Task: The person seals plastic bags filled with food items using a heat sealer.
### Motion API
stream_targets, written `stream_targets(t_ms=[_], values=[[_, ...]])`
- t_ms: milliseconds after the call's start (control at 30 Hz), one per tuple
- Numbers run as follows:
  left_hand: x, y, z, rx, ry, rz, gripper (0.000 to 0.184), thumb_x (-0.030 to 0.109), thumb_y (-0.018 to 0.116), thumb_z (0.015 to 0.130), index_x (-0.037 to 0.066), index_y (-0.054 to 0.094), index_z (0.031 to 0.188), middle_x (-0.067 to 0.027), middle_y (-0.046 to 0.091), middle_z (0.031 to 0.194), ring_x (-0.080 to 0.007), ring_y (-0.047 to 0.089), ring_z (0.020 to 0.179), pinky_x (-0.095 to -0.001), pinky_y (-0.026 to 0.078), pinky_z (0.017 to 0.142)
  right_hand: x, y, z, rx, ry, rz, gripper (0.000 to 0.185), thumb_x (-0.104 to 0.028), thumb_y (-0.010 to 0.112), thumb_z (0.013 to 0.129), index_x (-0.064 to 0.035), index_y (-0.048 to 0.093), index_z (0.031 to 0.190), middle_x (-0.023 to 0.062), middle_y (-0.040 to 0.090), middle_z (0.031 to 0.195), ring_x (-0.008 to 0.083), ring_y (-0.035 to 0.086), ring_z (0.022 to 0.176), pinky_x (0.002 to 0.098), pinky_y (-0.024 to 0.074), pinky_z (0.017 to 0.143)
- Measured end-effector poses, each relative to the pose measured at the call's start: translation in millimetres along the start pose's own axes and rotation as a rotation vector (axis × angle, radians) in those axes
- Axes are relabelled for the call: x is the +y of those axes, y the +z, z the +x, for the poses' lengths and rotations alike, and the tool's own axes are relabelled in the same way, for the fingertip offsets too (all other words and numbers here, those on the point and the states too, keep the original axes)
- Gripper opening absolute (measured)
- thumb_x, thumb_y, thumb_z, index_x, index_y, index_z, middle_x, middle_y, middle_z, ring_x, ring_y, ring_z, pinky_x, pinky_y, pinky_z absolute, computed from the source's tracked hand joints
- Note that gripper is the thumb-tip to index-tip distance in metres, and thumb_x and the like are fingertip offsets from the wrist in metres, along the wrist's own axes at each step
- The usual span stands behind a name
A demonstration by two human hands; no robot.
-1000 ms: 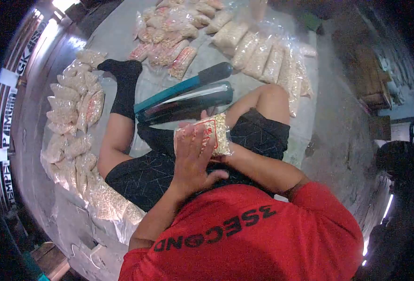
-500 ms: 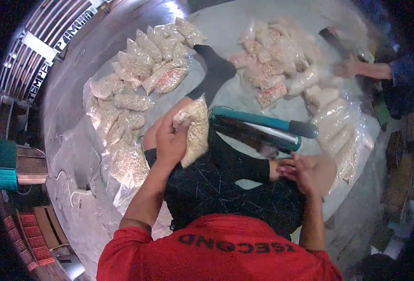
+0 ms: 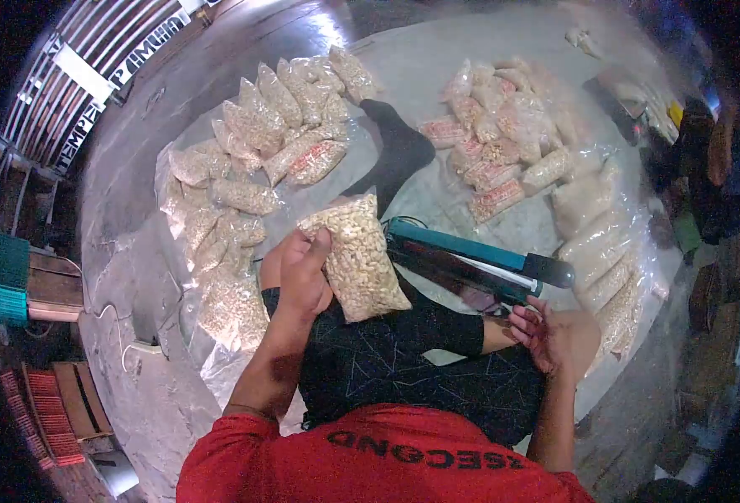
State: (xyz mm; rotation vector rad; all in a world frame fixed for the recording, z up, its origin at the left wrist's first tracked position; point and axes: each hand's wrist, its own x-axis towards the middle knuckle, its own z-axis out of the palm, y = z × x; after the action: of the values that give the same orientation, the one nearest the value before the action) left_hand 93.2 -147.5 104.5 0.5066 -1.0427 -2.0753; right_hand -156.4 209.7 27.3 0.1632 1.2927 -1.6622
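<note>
My left hand [image 3: 301, 272] grips the upper left side of a clear plastic bag of pale beans [image 3: 357, 264], thumb on its front face. The bag is plump and tilted, held above my lap. Beside it lies a long teal bag sealer [image 3: 462, 241] with a black handle end [image 3: 548, 271]. My right hand [image 3: 539, 335] rests by my leg, just below the sealer's near right end. Its fingers are loosely bent and apart, with nothing visible in them.
Many filled bags [image 3: 257, 117] lie on the plastic sheet to the left. Another pile [image 3: 504, 126], some with red print, lies ahead right. Larger bags [image 3: 600, 243] line the right side. A person in dark clothing [image 3: 705, 159] sits at far right.
The bag in my left hand has turned its broad face toward me and swung right. My right hand has shifted slightly down. The other person's hand has withdrawn from the right pile.
</note>
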Motion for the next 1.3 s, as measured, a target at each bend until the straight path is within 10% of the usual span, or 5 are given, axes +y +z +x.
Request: stream_targets(t_ms=[300,433,800,1067,1300], values=[[-5.0,-42.3,64.7,0.262,-0.046,0.153,0.028,0.017,0.060,0.100,0.001,0.057,0.123,-0.0145,0.066,0.114,-0.0265,0.067,0.101,-0.0405,0.055,0.094,-18.3,-62.3,50.2,0.078,-0.003,0.172,0.051,-0.047,0.051,0.103,-0.0039,0.054,0.131,0.0157,0.065,0.113,0.0279,0.066,0.104,0.0423,0.0566,0.088],[-13.2,-73.1,120.0,0.390,0.115,0.260,0.031,0.023,0.054,0.104,0.000,0.053,0.124,-0.0188,0.061,0.124,-0.0271,0.063,0.111,-0.0414,0.056,0.091,-67.9,-65.8,124.1,0.446,-0.623,-0.790,0.034,-0.031,0.066,0.097,-0.0038,0.068,0.117,0.0091,0.071,0.101,0.0224,0.069,0.094,0.0341,0.0548,0.082],[-53.6,-75.3,43.3,0.499,-0.144,0.487,0.053,0.030,0.056,0.103,-0.001,0.041,0.143,-0.0181,0.056,0.135,-0.0285,0.061,0.118,-0.0388,0.055,0.098,-89.0,42.1,265.7,-0.328,-1.470,-1.896,0.035,-0.021,0.067,0.077,-0.0123,0.066,0.110,0.0092,0.065,0.107,0.0325,0.059,0.106,0.0443,0.0457,0.096],[-87.6,-73.5,30.0,0.314,-0.053,1.115,0.029,0.020,0.065,0.099,0.000,0.066,0.120,-0.0095,0.071,0.110,-0.0166,0.067,0.099,-0.0284,0.053,0.086,-79.7,58.7,273.4,-0.407,-1.274,-1.532,0.025,-0.014,0.072,0.076,-0.0098,0.070,0.101,0.0105,0.067,0.103,0.0346,0.062,0.102,0.0441,0.0462,0.096],[-79.4,-47.2,11.5,0.072,0.079,1.303,0.025,0.023,0.065,0.097,0.003,0.071,0.111,-0.0134,0.073,0.101,-0.0176,0.070,0.085,-0.0316,0.055,0.076,-148.6,22.1,209.7,0.241,-0.998,-1.123,0.017,-0.019,0.063,0.099,-0.0020,0.065,0.103,0.0123,0.068,0.100,0.0232,0.065,0.093,0.0364,0.0511,0.085]])
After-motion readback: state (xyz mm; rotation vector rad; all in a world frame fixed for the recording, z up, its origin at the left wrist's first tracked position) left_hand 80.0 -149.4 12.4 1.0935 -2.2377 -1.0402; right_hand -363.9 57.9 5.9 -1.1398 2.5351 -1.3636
